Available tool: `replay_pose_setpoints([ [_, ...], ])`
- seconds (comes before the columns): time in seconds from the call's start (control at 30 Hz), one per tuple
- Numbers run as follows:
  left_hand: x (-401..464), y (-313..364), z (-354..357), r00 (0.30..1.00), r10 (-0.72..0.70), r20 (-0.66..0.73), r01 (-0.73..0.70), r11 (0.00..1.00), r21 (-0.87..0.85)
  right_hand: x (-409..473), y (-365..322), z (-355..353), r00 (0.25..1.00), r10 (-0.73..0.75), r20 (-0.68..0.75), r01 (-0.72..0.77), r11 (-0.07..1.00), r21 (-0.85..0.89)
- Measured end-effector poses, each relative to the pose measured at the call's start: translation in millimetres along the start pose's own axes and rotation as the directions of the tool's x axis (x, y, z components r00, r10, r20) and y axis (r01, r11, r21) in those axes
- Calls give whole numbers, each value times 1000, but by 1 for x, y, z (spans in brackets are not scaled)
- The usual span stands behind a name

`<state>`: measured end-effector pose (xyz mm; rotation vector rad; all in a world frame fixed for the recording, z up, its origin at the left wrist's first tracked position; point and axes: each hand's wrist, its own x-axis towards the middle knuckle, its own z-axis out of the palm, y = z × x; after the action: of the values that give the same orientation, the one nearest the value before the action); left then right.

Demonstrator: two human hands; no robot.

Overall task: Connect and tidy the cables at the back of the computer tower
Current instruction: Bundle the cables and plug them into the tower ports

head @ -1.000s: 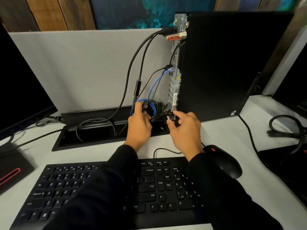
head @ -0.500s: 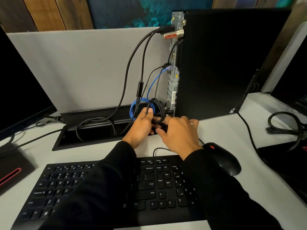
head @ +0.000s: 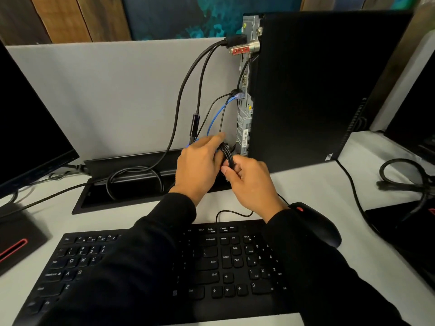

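A black computer tower stands on the white desk with its metal rear panel facing left. Thick black cables run from plugs at the panel's top down into the desk's cable trough. A blue network cable and thin black cables hang from the panel's middle ports. My left hand grips a gathered coil of black and blue cable just left of the tower's base. My right hand pinches the same black bundle from the front. Most of the coil is hidden behind my left hand.
A black cable trough is set into the desk behind a black keyboard. A black mouse lies right of my right wrist. Monitors stand at far left and far right. More looped cable lies at the right.
Both hands have closed together on the coiled cables. The open blue and black loop seen a second ago is now squeezed into a tight bundle between them.
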<state>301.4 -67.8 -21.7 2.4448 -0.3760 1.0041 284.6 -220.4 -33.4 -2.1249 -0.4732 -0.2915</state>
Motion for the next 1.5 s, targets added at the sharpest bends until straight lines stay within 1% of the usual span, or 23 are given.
replay_pose_setpoints([
  [0.07,0,-8,3,998,30,-61,-36,995,-98,-1,3,1,1000,12,-8,-11,999,32],
  [0.17,-3,-4,4,991,-117,-68,94,957,-274,-3,4,-1,998,23,-61,-16,993,113],
  [0.27,-3,7,12,948,-317,-24,272,847,-456,-1,-1,-4,992,-22,-125,43,985,168],
  [0.37,-1,17,19,914,-402,48,357,745,-563,1,-8,-9,985,-14,-170,64,954,293],
  [0.43,1,19,19,902,-412,129,401,689,-603,1,-10,-12,983,28,-182,46,918,393],
  [0.47,3,19,18,887,-423,184,435,635,-639,1,-10,-14,980,43,-195,42,909,416],
  [0.53,5,18,17,838,-443,319,520,468,-715,2,-9,-15,970,65,-236,44,901,431],
  [0.6,-1,13,15,780,-457,428,595,329,-733,4,-9,-15,959,72,-276,52,906,419],
  [0.7,-13,0,16,675,-488,553,663,74,-745,7,-15,-13,946,32,-323,91,929,359],
  [0.77,-13,0,17,627,-522,578,671,-15,-741,11,-17,-10,928,-26,-370,128,959,254],
  [0.83,-7,7,16,613,-560,558,650,-45,-758,14,-13,-6,923,-46,-383,116,980,161],
  [0.87,-5,10,15,628,-572,527,647,9,-762,15,-10,-4,929,-27,-370,87,985,148],
  [0.9,-3,12,14,666,-567,485,645,111,-756,15,-8,-3,937,0,-350,57,987,153],
  [0.97,0,14,12,755,-511,411,626,377,-682,13,-4,-1,947,42,-317,17,983,180],
  [1.0,2,13,12,783,-483,392,610,474,-635,10,-3,-1,950,47,-309,12,982,186],
  [1.03,4,12,11,800,-468,374,594,536,-600,7,-1,-1,951,45,-305,13,982,186],
  [1.1,10,9,10,838,-460,294,546,694,-469,2,1,0,951,42,-307,18,981,191],
  [1.17,14,5,10,889,-425,172,458,844,-280,-2,1,2,947,52,-316,18,976,216],
  [1.2,15,4,10,904,-405,134,426,878,-219,-3,2,3,945,54,-322,18,976,217],
  [1.27,12,-1,13,912,-390,128,409,889,-205,-5,9,6,943,57,-327,0,985,172],
  [1.33,5,-6,16,913,-380,148,408,866,-289,-8,17,9,954,94,-285,-76,995,71],
  [1.4,-4,-8,16,927,-352,129,374,846,-380,-11,20,11,959,180,-219,-195,980,-49],
  [1.5,-14,-4,14,950,-306,69,306,853,-424,-12,15,9,946,279,-167,-305,938,-163],
])
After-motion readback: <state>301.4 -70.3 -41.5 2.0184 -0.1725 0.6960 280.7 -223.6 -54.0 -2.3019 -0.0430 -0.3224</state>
